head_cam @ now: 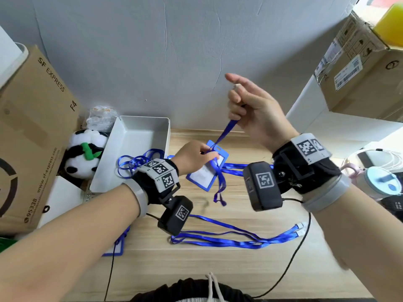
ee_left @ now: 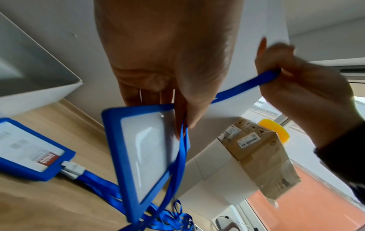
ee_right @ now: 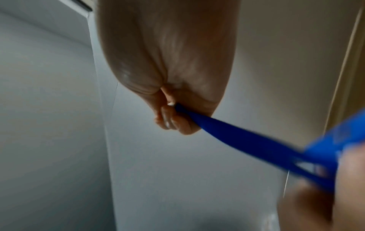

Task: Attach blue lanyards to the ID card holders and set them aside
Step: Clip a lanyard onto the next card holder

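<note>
A blue ID card holder (head_cam: 207, 171) (ee_left: 146, 156) hangs tilted above the wooden table, pinched at its top edge by my left hand (head_cam: 196, 156) (ee_left: 169, 100). A blue lanyard (head_cam: 225, 131) (ee_left: 242, 86) (ee_right: 247, 140) runs through the holder's top slot, taut up to my right hand (head_cam: 246, 107) (ee_right: 171, 117), which grips its end in curled fingers, forefinger sticking out. The rest of this lanyard dangles below the holder. Another blue card holder (ee_left: 29, 148) (head_cam: 115, 247) lies on the table under my left forearm. More blue lanyards (head_cam: 235, 238) lie near the table's front.
A white open bin (head_cam: 135, 138) stands at the back left, lanyard loops (head_cam: 135, 162) draped by it. A panda plush (head_cam: 85, 153) and cardboard box (head_cam: 32, 138) sit left. A taped carton (head_cam: 359, 68) sits on white shelving right. A light-blue lidded cup (head_cam: 379, 182) and black cables are nearby.
</note>
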Available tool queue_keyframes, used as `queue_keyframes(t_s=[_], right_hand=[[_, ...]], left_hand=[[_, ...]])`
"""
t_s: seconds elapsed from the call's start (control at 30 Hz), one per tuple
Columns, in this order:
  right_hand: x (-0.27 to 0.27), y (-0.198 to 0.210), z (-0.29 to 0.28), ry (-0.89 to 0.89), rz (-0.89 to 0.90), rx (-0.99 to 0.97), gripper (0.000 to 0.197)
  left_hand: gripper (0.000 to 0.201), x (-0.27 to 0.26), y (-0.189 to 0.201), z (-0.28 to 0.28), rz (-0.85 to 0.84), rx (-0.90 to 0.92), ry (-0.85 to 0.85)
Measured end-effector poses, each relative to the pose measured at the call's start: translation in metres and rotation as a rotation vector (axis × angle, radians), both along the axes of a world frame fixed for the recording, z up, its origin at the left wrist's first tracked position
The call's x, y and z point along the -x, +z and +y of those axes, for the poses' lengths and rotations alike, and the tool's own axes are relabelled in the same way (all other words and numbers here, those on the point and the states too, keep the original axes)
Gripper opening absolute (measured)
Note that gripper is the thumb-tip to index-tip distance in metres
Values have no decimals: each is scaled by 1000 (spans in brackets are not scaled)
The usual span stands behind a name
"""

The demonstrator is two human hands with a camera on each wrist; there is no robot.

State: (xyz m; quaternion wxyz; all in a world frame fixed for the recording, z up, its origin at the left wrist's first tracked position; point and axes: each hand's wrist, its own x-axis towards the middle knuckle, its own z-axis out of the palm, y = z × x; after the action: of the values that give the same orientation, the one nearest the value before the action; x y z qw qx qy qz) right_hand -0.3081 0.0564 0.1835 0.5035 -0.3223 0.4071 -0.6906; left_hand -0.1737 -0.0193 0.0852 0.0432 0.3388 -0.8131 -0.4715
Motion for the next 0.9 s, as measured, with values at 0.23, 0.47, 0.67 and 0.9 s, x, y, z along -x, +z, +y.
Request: queue_keyframes(t_s=[0.23,0.47,0.67,0.9], right_hand=[[48,-68,34,-247,477,-550,9],[-7,-117,30,415,702,-767,48],[-42,-126,-8,449,841,-693,24],[-57,-118,-57,218,697,-632,16]], left_hand=[[26,-30,-5,-21,-12,10,80],[17,-33,4,-20,138,-74,164],[16,-49,-4,-29,234,-72,371],[25,-116,-39,-60,263,-139,794]])
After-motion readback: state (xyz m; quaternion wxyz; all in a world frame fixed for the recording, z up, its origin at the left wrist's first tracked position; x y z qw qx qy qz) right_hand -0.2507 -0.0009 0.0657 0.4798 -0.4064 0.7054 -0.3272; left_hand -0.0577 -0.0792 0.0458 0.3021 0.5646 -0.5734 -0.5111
